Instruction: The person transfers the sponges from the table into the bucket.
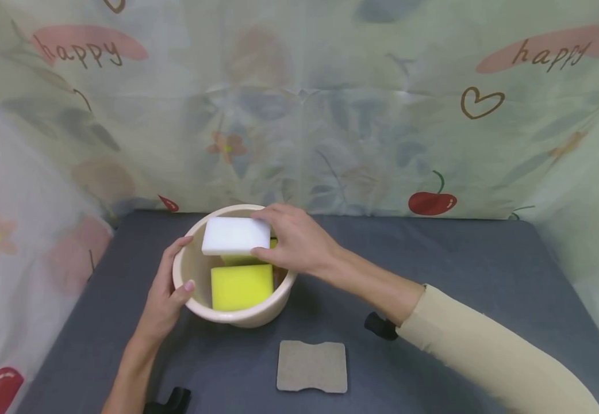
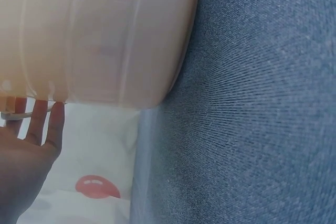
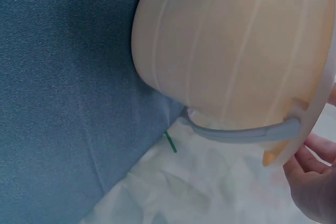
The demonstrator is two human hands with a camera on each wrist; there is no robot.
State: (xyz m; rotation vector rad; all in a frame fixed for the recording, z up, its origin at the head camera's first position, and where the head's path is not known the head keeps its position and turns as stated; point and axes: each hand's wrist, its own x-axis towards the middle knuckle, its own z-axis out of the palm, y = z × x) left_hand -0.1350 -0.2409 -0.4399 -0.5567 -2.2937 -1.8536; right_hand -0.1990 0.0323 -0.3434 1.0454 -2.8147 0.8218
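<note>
A cream bucket [image 1: 183, 270] stands on the dark table, its opening towards the head camera. My left hand [image 1: 162, 293] grips the bucket's left rim, with the thumb over the edge and the fingers along the outside. My right hand [image 1: 299, 238] pinches a white sponge block [image 1: 234, 236] by its right end, over the mouth of the bucket. Inside the bucket lies a yellow sponge [image 1: 242, 286], and another yellow piece [image 1: 240, 259] shows partly behind it beneath the white block. Whatever lies deeper is hidden.
A flat grey-brown card [image 1: 312, 367] with notched edges lies on the table [image 1: 434, 253] in front of the bucket. The bucket's grey handle [image 3: 247, 134] hangs at its side in the right wrist view. A patterned curtain [image 1: 304, 115] closes off the back.
</note>
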